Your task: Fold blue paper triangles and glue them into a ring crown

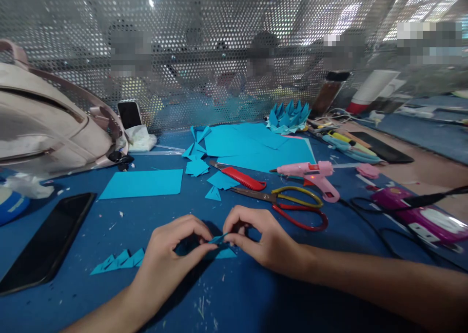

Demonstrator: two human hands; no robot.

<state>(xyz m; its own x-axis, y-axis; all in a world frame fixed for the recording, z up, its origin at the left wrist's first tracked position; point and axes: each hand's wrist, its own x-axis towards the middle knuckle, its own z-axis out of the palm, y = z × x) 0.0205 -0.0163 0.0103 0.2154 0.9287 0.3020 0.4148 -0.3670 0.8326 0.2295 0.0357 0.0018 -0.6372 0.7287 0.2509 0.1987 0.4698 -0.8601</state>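
Observation:
My left hand point(179, 247) and my right hand point(256, 235) meet at the front middle of the table, thumbs and forefingers pinched on a small folded piece of blue paper point(219, 239). The fingers hide part of it. Just beneath lies another blue paper piece point(225, 253), mostly covered. To the left of my left hand, a row of folded blue paper triangles point(122, 260) rests on the table. Beyond my hands are a small paper triangle point(213, 193), scissors point(292, 199) with red and yellow handles, and a red cutter knife point(244, 178).
Blue paper sheets point(241, 140) and a spiky blue paper flower point(288, 117) lie at the back. A pink glue gun point(310, 172) and a purple power strip point(417, 213) with cables occupy the right. A phone point(47, 243) and a bag point(47, 123) are at left, before a perforated metal screen point(204, 55).

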